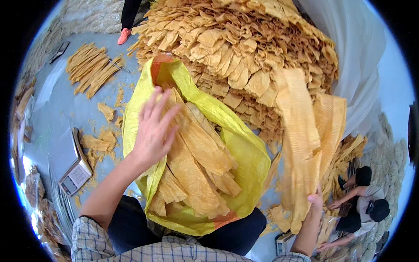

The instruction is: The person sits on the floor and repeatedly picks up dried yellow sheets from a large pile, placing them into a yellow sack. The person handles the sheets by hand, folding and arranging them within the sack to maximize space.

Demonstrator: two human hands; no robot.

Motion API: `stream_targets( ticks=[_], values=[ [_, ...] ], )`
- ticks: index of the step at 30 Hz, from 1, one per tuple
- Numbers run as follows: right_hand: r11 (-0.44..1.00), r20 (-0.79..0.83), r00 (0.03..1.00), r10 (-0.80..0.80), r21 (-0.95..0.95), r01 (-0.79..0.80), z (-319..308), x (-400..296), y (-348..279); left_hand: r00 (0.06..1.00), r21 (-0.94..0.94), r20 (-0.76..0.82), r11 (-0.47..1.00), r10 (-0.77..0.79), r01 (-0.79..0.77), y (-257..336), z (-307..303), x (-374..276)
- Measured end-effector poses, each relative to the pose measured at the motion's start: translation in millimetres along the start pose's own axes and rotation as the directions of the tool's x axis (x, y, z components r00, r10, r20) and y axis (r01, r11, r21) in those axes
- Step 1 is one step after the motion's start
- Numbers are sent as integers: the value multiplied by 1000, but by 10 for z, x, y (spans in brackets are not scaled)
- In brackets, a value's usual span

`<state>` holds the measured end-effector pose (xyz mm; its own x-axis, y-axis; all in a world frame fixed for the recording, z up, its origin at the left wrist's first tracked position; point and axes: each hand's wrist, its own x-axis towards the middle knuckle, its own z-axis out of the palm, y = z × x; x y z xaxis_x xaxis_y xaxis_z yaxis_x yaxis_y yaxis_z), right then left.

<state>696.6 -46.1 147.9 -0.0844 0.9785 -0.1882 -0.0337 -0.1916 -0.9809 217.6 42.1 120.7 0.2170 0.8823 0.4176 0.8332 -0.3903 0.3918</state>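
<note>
An open yellow woven sack (244,157) with orange patches stands between my knees, holding several long, flat, tan dried sheets (196,154). My left hand (157,126) is over the sack's left side, fingers spread and slightly blurred, with nothing gripped in it. To the right of the sack, my right hand (315,199) grips the lower end of a few long tan dried sheets (299,140), which extend upward in front of the big pile. Whether my left fingers touch the sheets below them, I cannot tell.
A large layered pile of dried sheets (242,49) rises beyond the sack. At left lie a bundle of strips (90,67) and a digital scale (77,167). A person (363,203) works at far right; another person's shoe (124,36) shows at top.
</note>
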Motion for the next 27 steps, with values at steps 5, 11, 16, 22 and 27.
stream_targets(
  ticks=[5, 11, 16, 22, 27],
  values=[
    [970, 338, 930, 145, -233, -67, 1516, 467, -712, 905, -905, 425, 18, -4, 425, 448, -107, -162],
    [297, 635, 772, 17, -741, 603, 2551, 668, -710, 881, -905, 406, -244, -244, 349, 657, -46, -267],
    [948, 380, 918, 110, -316, 17, 2560, 1150, -449, 818, -769, 532, -528, -218, 359, 357, -60, -237],
    [997, 377, 926, 29, 56, -54, 2621, 1251, 31, 861, -949, 312, -173, -401, 263, 421, 177, -251],
    [960, 187, 942, -278, 29, 277, 2617, 1270, 27, 851, -938, 347, -135, -394, 320, 456, 77, -177]
  ],
)
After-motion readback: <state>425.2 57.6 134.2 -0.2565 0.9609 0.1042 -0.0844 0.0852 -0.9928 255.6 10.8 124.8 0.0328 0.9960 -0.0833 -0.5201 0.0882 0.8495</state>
